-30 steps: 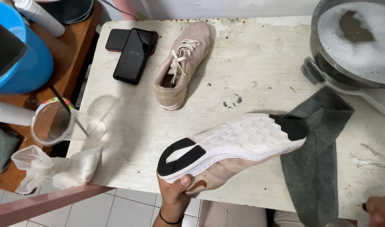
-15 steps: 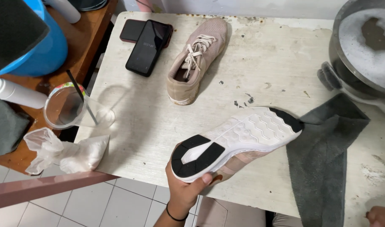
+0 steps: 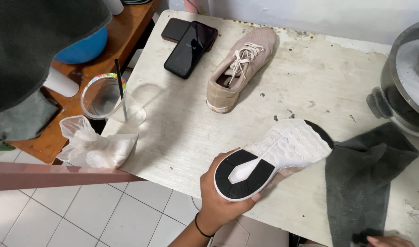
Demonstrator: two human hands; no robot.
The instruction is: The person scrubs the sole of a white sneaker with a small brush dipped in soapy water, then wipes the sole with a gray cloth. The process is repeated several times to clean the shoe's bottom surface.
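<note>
My left hand grips the heel of a beige sneaker turned sole up, its white and black sole facing me, over the front edge of the worn white table. The matching beige sneaker lies upright farther back with its laces loose. My right hand shows only as fingertips at the bottom right edge, touching the lower end of a dark grey cloth; its grip is not visible.
Two dark phones lie at the table's back left. A clear plastic cup with a straw and a crumpled plastic bag sit at the left edge. A metal basin of soapy water stands at right. Tiled floor lies below.
The view has shifted so everything sits farther right in frame. My left hand still holds the upturned sneaker by the heel, with its toe now raised a little toward the cloth.
</note>
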